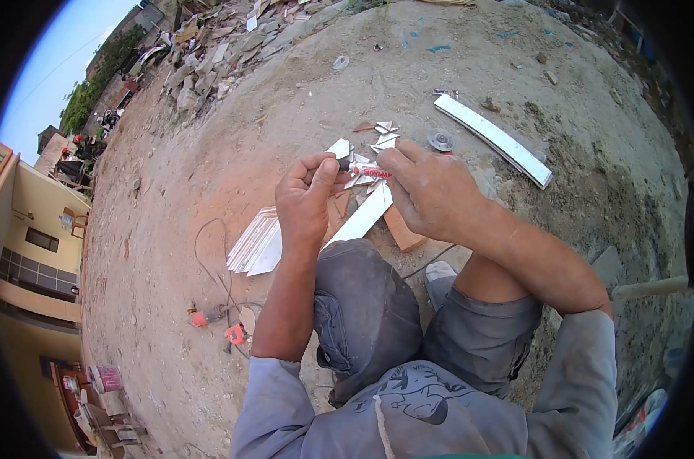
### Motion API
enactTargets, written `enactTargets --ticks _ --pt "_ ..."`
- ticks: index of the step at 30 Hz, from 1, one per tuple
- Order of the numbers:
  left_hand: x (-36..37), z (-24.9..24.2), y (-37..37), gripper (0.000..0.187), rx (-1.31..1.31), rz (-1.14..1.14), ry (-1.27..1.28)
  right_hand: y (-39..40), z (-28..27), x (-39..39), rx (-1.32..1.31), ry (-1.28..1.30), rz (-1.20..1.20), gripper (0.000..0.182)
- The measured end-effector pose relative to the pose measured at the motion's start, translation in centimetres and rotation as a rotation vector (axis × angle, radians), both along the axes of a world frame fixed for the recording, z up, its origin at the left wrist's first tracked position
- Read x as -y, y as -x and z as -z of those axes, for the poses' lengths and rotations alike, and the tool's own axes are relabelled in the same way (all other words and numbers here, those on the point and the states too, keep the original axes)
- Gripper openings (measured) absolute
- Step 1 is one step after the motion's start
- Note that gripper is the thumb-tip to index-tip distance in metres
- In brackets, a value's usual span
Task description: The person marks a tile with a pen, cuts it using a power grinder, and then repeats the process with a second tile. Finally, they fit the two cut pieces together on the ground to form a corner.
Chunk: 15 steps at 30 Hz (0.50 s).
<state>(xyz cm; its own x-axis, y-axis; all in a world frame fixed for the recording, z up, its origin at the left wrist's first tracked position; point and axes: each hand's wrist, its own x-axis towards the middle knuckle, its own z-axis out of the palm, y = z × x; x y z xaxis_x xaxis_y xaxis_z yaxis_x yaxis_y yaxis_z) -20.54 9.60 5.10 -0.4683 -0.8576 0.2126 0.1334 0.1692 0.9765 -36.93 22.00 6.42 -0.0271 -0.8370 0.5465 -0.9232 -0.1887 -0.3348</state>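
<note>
Fingers (325,170) of the left hand (302,200) pinch the dark end of a tube (371,170), while those of the right hand (431,187) grasp its other end; whether the dark part is loose cannot be told. The tube, white with red lettering, is level between the two hands, to the right of the stack (255,245) of white-faced pieces and a little beyond it. Shards (385,140) lie in a heap under and past the tube, also right of the stack and beyond it. A white strip (370,210) slants across the ground just right of the stack, with a brick-coloured block (404,229) on the strip's far side from the stack. Beyond these, farther right of the stack, are a disc (440,139) and, well apart from it, long white slats (496,141). Nearer the person than the stack lie a red tool (203,317) and a cord (199,246), which loops along the stack's left side. Rubble (201,80) is piled far beyond the stack, and a pink bucket (104,379) stands well to its left, nearer the person.
</note>
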Motion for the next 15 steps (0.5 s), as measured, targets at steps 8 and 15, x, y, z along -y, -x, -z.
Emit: enactTargets --ticks 8,15 --pt "-0.5 -1.3 0.0 0.028 0.179 0.149 0.043 1.0 0.3 -0.7 0.025 0.046 0.009 0.024" --pt "0.0 -2.6 0.2 0.035 0.544 0.373 0.131 1.8 1.4 -0.9 -0.113 0.062 -0.004 0.023"
